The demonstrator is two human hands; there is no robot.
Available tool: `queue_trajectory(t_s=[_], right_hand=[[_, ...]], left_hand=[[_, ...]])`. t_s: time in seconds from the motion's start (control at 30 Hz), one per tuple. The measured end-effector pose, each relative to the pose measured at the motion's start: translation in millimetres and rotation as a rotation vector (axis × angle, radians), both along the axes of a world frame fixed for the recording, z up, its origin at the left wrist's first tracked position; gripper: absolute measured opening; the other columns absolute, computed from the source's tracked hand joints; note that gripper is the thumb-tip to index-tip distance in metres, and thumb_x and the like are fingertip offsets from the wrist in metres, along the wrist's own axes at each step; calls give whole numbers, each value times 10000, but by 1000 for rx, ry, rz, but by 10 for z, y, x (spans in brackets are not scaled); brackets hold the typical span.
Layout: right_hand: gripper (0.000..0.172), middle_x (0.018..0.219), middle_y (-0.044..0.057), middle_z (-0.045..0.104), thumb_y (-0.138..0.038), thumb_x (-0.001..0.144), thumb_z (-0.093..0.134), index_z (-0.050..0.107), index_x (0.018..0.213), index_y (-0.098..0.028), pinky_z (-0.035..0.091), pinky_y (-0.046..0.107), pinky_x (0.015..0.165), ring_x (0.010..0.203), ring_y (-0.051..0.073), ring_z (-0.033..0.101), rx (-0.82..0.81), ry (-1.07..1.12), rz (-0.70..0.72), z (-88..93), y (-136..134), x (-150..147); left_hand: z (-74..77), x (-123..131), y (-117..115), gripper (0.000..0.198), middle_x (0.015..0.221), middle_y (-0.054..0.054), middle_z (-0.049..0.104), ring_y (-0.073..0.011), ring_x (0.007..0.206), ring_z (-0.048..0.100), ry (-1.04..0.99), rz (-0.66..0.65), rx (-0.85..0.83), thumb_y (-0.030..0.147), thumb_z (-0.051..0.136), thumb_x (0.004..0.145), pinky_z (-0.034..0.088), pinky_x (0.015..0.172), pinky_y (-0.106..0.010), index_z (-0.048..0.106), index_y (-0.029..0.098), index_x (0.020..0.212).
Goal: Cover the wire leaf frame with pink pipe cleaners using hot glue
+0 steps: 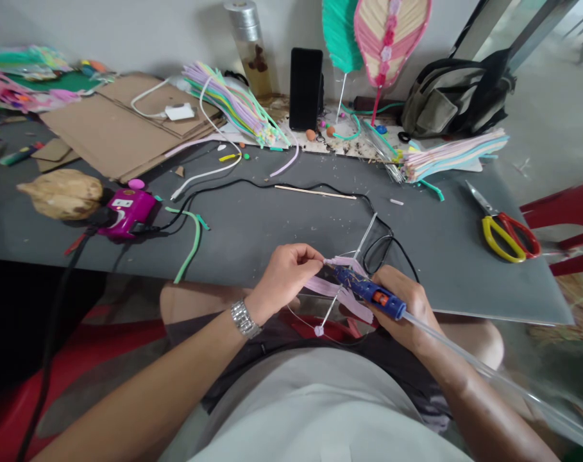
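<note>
My right hand [403,301] is wrapped round a blue glue gun [368,290], its nozzle pointing left. A long clear glue stick [493,372] runs out of its back end. At the nozzle tip, my left hand [291,273] is closed in a pinch on the end of a lilac pipe cleaner piece. The lilac pipe cleaner work [322,287], with flat rows and a thin wire loop, lies below and behind the gun, over my lap at the table edge. A white stem [330,309] with a small lilac knob hangs from it. The gun partly hides the work.
Red-and-yellow scissors [511,237] lie at the right. A black cord [253,183] runs from a magenta power adapter [130,212] across the grey table [253,224]. Pipe cleaner bundles [233,106], cardboard [127,128], a phone [305,88], a bottle [253,58] and a bag [452,96] stand farther back.
</note>
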State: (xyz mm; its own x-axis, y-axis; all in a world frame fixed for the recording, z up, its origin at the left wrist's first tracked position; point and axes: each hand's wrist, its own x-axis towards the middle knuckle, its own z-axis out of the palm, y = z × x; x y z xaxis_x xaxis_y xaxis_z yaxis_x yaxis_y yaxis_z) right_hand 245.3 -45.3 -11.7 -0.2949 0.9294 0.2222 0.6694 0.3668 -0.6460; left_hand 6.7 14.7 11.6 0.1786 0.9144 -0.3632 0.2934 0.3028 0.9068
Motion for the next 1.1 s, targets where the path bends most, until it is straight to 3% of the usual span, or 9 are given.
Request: queue_trajectory(t_s=[0.57,0.87,1.1], right_hand=[[207,739,-7,525,-218,937,613,490,770,-229,348,287,584,635,139,481,-6,28,7,4,-10,11],[194,730,-5,529,-222,938,596,497,771,-233,346,291,583,632,145,479,3,43,-3,8,-14,11],[164,728,-13,527,-207,906,625,515,786,-227,361,283,588,627,144,483,9,11,33,30,8,23]], left_hand=[[38,11,0,172,561,49,474,-96,530,364,11,7,-7,325,657,735,282,476,-226,708,161,728],[14,11,-6,171,595,41,500,-105,553,394,3,1,3,336,665,738,332,499,-226,702,170,728],[2,4,10,203,604,28,527,-101,559,379,23,-13,11,352,654,730,293,505,-229,709,157,726]])
